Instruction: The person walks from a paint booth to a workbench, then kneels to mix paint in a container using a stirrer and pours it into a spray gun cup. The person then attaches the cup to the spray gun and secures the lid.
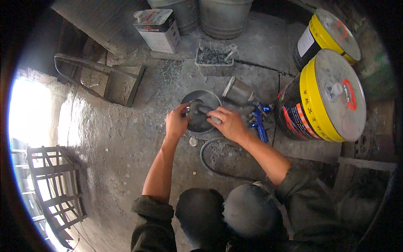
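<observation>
**Two hands working a grey part over a round pan**

We see both hands meeting above a shallow round metal pan (200, 110), our landmark on the dusty concrete floor. The left hand (176, 122), at the pan's left rim, has its fingers curled around one end of a small grey, paint-crusted part (198, 107). The right hand (228, 123), at the pan's right rim, closes its fingers on the other end, a short bar-like piece. The part sits over the pan's middle, held between both hands.

We judge the part to be rigid metal, fairly light, and possibly slick or gritty with residue; its two ends seem the surest places to grip.

Just right of the pan lies a blue spray gun (259, 122), with a metal cup (239, 90) above it. A hose (210, 161) loops below the pan. Farther right stand two yellow-banded drums (325, 96). Above the pan sits a small tray of debris (215, 58) and a rectangular can (158, 28).
</observation>
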`<state>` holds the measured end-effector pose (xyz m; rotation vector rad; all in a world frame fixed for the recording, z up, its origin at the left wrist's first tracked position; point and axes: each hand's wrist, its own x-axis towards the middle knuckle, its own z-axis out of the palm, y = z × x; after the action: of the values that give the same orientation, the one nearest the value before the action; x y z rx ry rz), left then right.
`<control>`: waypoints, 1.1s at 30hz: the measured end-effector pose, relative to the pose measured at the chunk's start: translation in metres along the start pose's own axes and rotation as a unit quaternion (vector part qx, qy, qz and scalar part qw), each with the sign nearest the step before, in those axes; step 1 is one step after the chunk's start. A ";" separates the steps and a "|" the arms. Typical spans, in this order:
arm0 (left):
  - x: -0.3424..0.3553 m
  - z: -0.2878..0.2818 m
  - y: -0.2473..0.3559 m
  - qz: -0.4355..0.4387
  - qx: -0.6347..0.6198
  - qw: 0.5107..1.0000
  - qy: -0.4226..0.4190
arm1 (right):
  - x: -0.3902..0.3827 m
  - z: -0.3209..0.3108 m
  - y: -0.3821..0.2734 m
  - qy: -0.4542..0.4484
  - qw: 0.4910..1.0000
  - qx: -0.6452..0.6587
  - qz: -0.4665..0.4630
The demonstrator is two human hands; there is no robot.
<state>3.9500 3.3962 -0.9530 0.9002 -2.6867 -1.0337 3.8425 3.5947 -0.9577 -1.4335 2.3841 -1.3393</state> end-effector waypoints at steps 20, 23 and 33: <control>-0.028 -0.005 0.009 0.130 0.043 0.980 0.141 | 0.006 -0.018 -0.018 0.102 0.946 0.194 0.237; -0.031 -0.020 0.006 0.210 0.079 0.957 0.184 | 0.012 -0.025 -0.023 0.090 0.984 0.057 0.139; -0.044 -0.027 -0.099 -0.236 -0.353 0.859 0.287 | 0.007 0.002 -0.027 -0.168 0.980 -0.058 0.085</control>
<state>4.0425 3.3472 -0.9923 1.4151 -1.4479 -1.4006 3.8582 3.5836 -0.9376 -1.3196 2.3266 -0.8545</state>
